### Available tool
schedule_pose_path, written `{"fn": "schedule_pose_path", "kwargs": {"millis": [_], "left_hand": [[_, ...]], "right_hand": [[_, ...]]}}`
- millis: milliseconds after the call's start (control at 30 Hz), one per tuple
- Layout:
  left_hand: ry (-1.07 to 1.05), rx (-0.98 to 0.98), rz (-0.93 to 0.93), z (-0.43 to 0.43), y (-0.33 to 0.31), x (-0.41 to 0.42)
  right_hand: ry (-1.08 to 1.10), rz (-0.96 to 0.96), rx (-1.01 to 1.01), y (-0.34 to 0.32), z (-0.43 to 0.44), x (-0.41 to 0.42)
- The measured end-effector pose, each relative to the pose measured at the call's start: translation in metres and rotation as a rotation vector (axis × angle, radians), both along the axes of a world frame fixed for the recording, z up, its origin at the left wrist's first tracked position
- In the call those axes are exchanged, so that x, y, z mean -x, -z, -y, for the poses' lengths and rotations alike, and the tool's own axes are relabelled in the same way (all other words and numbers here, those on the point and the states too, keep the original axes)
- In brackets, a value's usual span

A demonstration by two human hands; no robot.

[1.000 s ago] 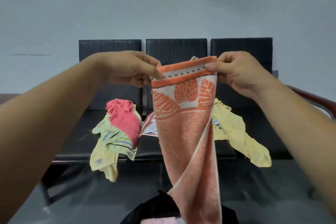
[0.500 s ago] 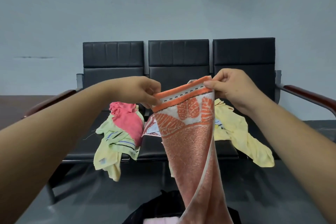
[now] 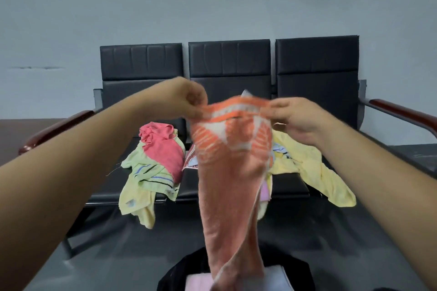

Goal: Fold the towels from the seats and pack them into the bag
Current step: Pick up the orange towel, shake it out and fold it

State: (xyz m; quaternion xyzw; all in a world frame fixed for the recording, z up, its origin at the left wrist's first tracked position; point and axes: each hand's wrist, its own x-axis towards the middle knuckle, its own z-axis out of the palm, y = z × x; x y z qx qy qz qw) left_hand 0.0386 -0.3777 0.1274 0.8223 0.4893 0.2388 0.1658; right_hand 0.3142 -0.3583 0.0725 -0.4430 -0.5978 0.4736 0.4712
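Above the black bag [image 3: 179, 276], the orange towel [image 3: 231, 184] hangs from my left hand [image 3: 186, 99] and right hand [image 3: 295, 120], fingers [image 3: 197, 105] pinching its top corners. The hem, taut a moment ago, now buckles and blurs: a shake-out, I judge, folding not begun. Other towels [image 3: 163, 146] wait on the seats [image 3: 229, 61].

You will find no text, number or brand here that can be read. The orange towel [image 3: 230, 186] shows only a leaf pattern, and it is blurred. On the pale yellow towel [image 3: 144, 211], left of the orange towel, a small bluish patch [image 3: 129, 203] is too small to read.
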Motion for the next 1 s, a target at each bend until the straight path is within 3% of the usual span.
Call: {"fn": "schedule_pose_path", "kwargs": {"millis": [33, 67, 233, 400, 467, 633, 667, 800, 1000], "left_hand": [[-0.083, -0.074, -0.184, -0.005, 0.005, -0.001], [-0.142, -0.130, -0.251, -0.008, 0.009, -0.003], [-0.179, -0.291, 0.041, -0.014, 0.015, -0.007], [-0.216, -0.246, 0.063, -0.023, 0.026, -0.006], [-0.231, -0.181, 0.189, -0.024, 0.036, -0.005], [0.000, 0.120, 0.929, -0.030, 0.076, -0.003], [0.036, 0.167, 0.950, -0.032, 0.088, 0.001], [0.055, 0.352, 0.561, -0.023, 0.148, -0.002], [0.071, 0.613, 0.939, -0.018, 0.201, -0.018]], "right_hand": [[0.109, 0.178, -0.032, 0.008, -0.003, 0.000], [0.205, 0.269, -0.066, 0.015, -0.006, -0.001], [0.183, -0.114, -0.113, 0.015, -0.016, -0.003], [0.125, -0.179, -0.059, 0.016, -0.018, -0.003], [0.085, -0.222, -0.037, 0.018, -0.016, -0.003], [-0.024, -0.377, 0.032, 0.019, -0.012, 0.010], [-0.050, -0.375, 0.044, 0.017, -0.010, 0.014], [-0.070, -0.335, 0.130, 0.012, -0.010, 0.022], [0.094, -0.295, 0.432, 0.050, -0.035, 0.012]]}}
